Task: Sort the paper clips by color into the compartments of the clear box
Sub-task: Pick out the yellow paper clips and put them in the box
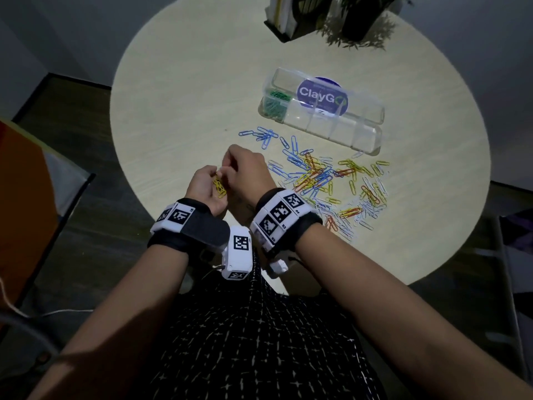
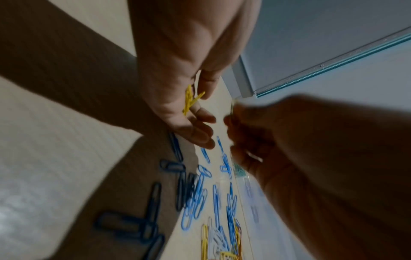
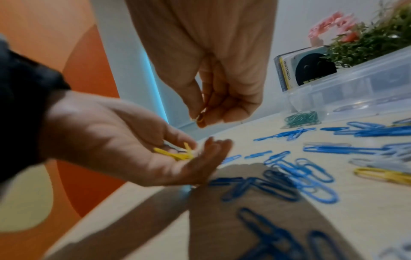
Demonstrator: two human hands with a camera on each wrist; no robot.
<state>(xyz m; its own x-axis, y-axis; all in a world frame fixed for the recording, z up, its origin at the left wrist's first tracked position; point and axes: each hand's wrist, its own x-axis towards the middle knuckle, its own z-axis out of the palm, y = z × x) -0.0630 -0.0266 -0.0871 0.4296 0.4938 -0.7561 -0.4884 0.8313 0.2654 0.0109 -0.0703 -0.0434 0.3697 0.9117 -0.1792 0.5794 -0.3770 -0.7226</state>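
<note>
Left hand (image 1: 205, 184) is cupped palm up, cradling yellow clips (image 1: 219, 186) as a holding tray, probably to batch one color. Right hand (image 1: 245, 171) pinches one clip (image 3: 201, 117) above that palm, likely adding it. Mixed clips (image 1: 326, 180) lie loose on the table (image 1: 178, 111). Clear box (image 1: 323, 111) sits beyond, green clips (image 1: 272, 103) in its end compartment; lid label reads "ClayGo".

The right hand (image 2: 289, 158) is blurred in the left wrist view, and what its fingertips (image 3: 201, 119) pinch is too small and dark to identify. The yellow clips (image 1: 219, 184) in the left hand (image 1: 206, 187) cannot be counted. Glare hides the contents of the clear box (image 1: 360, 137) beyond its green clips (image 1: 272, 103). The plant (image 1: 360, 27) is cut off at the top edge.
</note>
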